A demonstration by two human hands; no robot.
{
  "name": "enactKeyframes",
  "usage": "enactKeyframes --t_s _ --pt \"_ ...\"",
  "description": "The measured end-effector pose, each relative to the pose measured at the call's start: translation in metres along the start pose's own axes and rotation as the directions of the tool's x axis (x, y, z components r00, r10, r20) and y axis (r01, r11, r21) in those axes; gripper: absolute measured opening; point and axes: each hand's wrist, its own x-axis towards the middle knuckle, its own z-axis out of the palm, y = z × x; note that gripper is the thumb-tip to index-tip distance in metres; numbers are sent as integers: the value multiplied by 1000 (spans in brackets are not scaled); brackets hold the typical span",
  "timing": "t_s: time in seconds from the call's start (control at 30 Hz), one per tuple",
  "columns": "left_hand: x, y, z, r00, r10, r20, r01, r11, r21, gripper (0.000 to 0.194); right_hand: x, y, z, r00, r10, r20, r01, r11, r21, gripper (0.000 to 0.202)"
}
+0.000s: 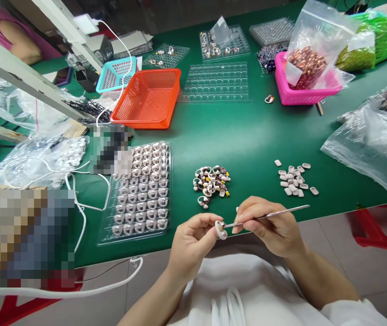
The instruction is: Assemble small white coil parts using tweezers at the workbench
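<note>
At the near edge of a green table (pixel 247 127), the left hand (pixel 191 244), fingers closed in a pinch, gripped a pale ring-shaped part (pixel 218 230); the right hand (pixel 274 228), likewise closed, held a slender silver metal tool (pixel 284 212), its tip at the part. The step in hand appeared to be fine work inside the ring; continuing it would call for a steady grip and light tip pressure. From the hands, a clear plastic tray (pixel 170 181) at ten o'clock contained rows of pale rounded parts (pixel 141 196); a pink plastic basket (pixel 302 97) at one o'clock held a clear bag (pixel 322 27) of copper-coloured pieces (pixel 305 63).
</note>
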Motion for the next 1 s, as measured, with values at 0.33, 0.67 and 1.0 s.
enactKeyframes --t_s 0.33,0.67,1.0 --pt "0 -2 2 999 28 20 -30 992 121 13 15 -24 -14 925 -83 371 192 944 -267 15" --pt "6 -6 4 1000 26 13 -27 987 161 12 6 -21 -16 976 -25 216 83 962 -262 15" --pt "21 -8 -3 1000 -5 28 3 996 84 8 -20 3 -28 923 374 89 -221 706 -673 16"
